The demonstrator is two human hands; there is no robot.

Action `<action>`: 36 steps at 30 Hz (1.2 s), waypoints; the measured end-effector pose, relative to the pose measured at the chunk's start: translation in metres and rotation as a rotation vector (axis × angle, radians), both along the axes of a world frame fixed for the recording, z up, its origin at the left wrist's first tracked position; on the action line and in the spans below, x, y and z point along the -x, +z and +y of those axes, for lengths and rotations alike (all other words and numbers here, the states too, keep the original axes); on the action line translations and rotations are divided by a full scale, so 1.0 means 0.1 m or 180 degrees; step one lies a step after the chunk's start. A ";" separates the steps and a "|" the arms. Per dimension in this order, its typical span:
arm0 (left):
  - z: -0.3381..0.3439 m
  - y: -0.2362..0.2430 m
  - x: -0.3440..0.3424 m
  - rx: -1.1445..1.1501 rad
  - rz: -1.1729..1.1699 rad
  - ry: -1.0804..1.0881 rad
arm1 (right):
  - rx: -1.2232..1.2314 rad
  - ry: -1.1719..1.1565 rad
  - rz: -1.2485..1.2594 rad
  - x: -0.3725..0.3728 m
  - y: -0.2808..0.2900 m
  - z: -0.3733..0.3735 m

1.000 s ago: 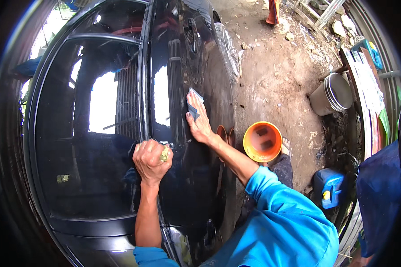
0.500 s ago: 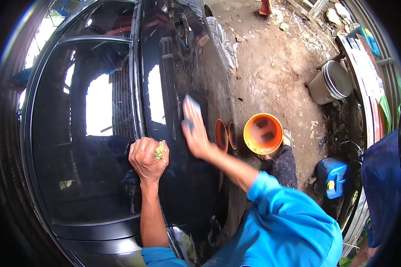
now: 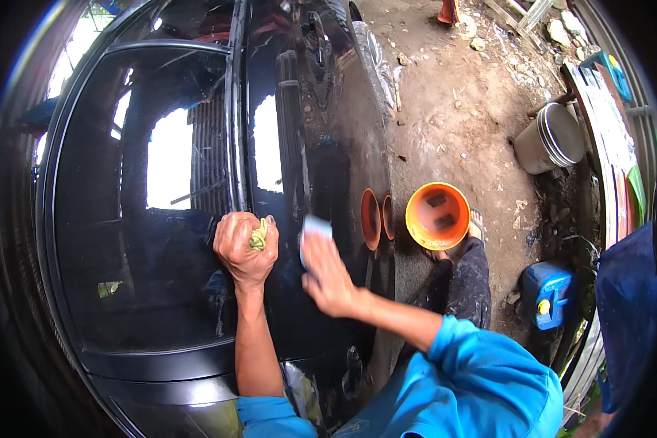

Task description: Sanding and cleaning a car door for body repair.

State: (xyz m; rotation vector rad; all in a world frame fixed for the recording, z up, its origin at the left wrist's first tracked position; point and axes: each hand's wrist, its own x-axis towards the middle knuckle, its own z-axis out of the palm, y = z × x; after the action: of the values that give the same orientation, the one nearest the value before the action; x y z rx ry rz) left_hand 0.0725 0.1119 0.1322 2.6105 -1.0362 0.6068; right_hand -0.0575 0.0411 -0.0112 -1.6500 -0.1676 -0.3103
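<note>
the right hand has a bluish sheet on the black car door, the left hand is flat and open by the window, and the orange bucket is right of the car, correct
Not quite: the left hand by the window isn't flat and open but clenched around a yellowish cloth, as the head view shows. The rest is right.

black car door (image 3: 336, 175): glossy | yellow-green cloth (image 3: 258, 235): crumpled, gripped | pale-blue sheet (image 3: 318, 225): blurred, apparently flat against door

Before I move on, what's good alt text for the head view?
A person's right hand, blurred, lies over a pale sheet on a glossy black car door, while the left hand grips a yellowish cloth by the window. An orange bucket stands on the ground.
</note>
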 end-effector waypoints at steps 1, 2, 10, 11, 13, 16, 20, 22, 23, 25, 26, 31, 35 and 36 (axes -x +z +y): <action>-0.01 0.01 -0.01 0.0170 -0.0057 -0.0031 | 0.0294 0.0363 -0.0045 0.21 0.01 0.03; -0.03 0.01 -0.03 0.0170 -0.0064 -0.0021 | 0.0338 0.0240 -0.0229 0.00 0.04 -0.10; -0.03 -0.03 -0.09 0.0385 -0.0013 0.0026 | 0.0418 -0.0613 -0.0371 -1.47 -0.04 -0.50; 0.01 -0.02 -0.06 0.0414 -0.0017 0.0046 | 0.0616 -0.0272 -0.0317 -0.93 0.03 -0.34; 0.00 0.00 -0.05 0.0451 -0.0018 0.0064 | 0.0838 0.0681 -0.0361 -0.08 0.22 -0.23; -0.04 0.03 -0.03 0.0467 0.0063 -0.0086 | 0.0828 0.0169 -0.0820 -0.82 0.11 -0.51; -0.09 0.00 -0.09 0.0510 0.0046 0.0001 | 0.0655 -0.0896 -0.0816 -2.26 0.04 -0.91; -0.02 -0.03 -0.08 0.0572 -0.0004 0.0013 | 0.0691 -0.0314 -0.0715 -1.76 0.01 -0.67; 0.03 -0.02 -0.05 0.0580 0.0018 0.0054 | 0.0839 0.0132 -0.0585 -1.31 0.18 -0.58; 0.00 0.00 -0.01 0.0583 0.0044 0.0053 | 0.0872 0.0836 -0.0901 -0.56 0.24 -0.42; -0.01 0.01 -0.03 0.0585 0.0062 0.0031 | 0.0947 0.0936 -0.1127 -0.64 0.15 -0.49; -0.07 0.02 -0.04 0.0580 0.0010 0.0067 | 0.1391 -0.0047 -0.0887 -1.99 0.17 -0.94; 0.04 0.03 -0.03 0.0548 0.0033 0.0012 | 0.0986 0.0263 -0.1003 -1.43 0.27 -0.65; 0.01 0.03 -0.03 0.0539 0.0054 -0.0056 | 0.0894 0.0555 -0.1069 -1.03 0.25 -0.55</action>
State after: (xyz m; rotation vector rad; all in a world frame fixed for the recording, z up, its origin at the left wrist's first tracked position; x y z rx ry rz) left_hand 0.0750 0.1127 0.1352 2.4535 -0.9575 0.6381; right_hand 0.0452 -0.0137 0.0139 -1.8355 -0.6286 -0.4446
